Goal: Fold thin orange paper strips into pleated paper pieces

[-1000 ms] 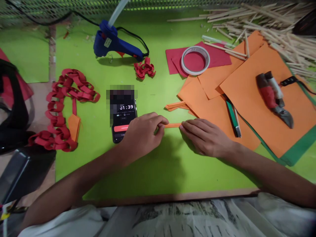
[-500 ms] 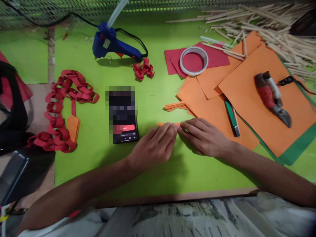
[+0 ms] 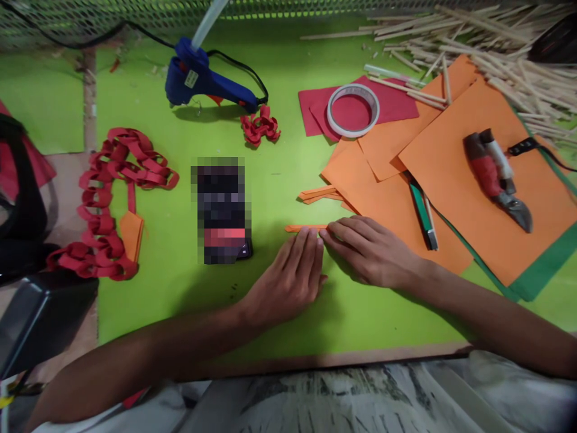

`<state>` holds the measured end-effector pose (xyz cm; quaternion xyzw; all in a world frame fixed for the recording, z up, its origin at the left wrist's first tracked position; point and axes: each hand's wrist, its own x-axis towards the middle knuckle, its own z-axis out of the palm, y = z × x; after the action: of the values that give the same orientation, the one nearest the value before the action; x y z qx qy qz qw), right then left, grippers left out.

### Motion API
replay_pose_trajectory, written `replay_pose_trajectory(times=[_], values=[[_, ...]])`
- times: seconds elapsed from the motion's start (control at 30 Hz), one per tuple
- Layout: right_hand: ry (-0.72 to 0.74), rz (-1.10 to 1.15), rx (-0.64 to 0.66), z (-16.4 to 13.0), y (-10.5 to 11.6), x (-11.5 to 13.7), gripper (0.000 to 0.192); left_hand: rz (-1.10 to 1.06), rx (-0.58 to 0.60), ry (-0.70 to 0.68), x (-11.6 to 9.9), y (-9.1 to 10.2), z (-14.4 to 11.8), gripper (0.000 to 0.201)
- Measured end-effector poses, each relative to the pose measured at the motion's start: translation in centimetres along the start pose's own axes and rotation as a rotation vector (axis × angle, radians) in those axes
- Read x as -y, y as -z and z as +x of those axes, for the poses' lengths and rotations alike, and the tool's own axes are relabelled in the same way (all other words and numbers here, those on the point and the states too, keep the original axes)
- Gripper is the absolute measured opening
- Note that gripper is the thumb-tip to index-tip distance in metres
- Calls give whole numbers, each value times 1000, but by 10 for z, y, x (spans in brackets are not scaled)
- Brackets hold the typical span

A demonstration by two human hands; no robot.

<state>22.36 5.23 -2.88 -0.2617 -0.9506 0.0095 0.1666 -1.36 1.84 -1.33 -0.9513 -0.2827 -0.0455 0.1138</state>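
Observation:
A narrow folded strip of orange paper [image 3: 295,228] lies flat on the green tabletop in front of me. My left hand [image 3: 295,273] rests over it with fingers stretched out, the fingertips pressing on the strip's near edge and the thumb apart below. At the strip's right end, my right hand [image 3: 365,249] has its fingers bent and closed on the paper, hiding that end. Just beyond the hands are more folded orange strips [image 3: 318,193], beside loose orange paper sheets [image 3: 360,195].
Left of my hands lies a phone [image 3: 220,210], with a red paper chain [image 3: 99,195] farther left. A blue glue gun [image 3: 207,81] stands at the back. A tape roll [image 3: 353,132], a cutter knife [image 3: 422,213], pruning shears [image 3: 493,174] and wooden sticks [image 3: 518,78] are at right.
My left hand has slid slightly down and flattened, with its thumb now showing, so more of the orange strip's left part is visible. My right hand stays nearly in place.

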Motion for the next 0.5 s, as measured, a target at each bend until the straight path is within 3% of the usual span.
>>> replay_pose_trajectory(times=[0.5], values=[[33, 20, 32, -1, 2, 0, 45, -26, 23, 53, -2, 1, -2, 64]])
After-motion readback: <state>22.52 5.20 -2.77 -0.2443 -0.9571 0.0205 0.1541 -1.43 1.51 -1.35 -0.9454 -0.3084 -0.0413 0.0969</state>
